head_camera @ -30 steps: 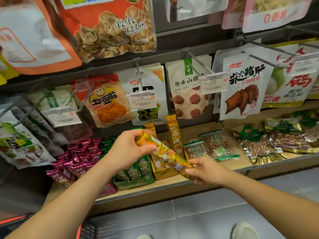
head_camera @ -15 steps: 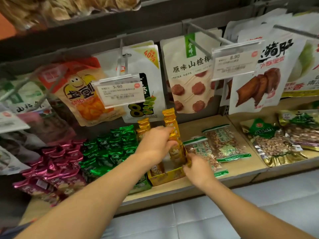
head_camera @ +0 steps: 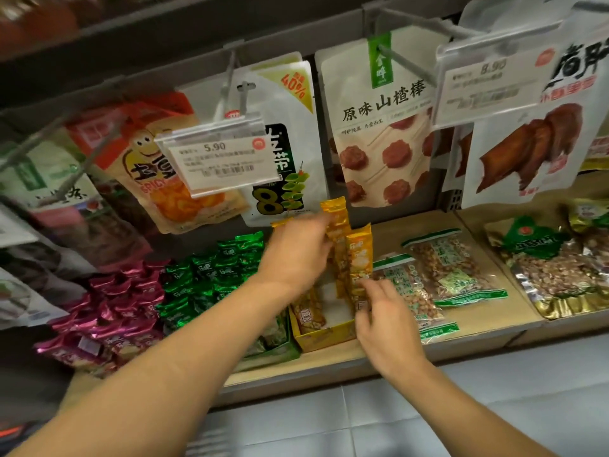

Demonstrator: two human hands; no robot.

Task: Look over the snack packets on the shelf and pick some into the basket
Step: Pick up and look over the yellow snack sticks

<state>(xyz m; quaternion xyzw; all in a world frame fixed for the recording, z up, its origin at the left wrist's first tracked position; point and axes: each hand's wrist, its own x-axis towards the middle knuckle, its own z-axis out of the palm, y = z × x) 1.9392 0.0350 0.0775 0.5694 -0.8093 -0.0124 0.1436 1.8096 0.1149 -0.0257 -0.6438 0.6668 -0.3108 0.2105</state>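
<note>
Long yellow snack packets [head_camera: 357,258] stand upright in a yellow display box [head_camera: 324,338] on the wooden shelf [head_camera: 329,364]. My left hand [head_camera: 296,255] reaches over the box, its straight fingers lying against the tall rear yellow packet [head_camera: 336,216]. My right hand [head_camera: 384,315] is at the box's right side, fingers spread and relaxed, fingertips touching the lower part of the front yellow packet. Neither hand grips a packet. The basket does not show clearly; only a blurred red edge [head_camera: 10,432] appears at the bottom left corner.
Green packets [head_camera: 211,278] and pink packets [head_camera: 108,311] are piled left of the box. Bags of nuts [head_camera: 451,268] lie to the right. Hanging pouches [head_camera: 379,127] and price tags [head_camera: 220,153] on metal hooks jut out above. Grey floor tiles lie below.
The yellow packet I held in both hands a second ago now stands in the box with the others. Both hands have loosened from it, and the view has moved closer to the shelf.
</note>
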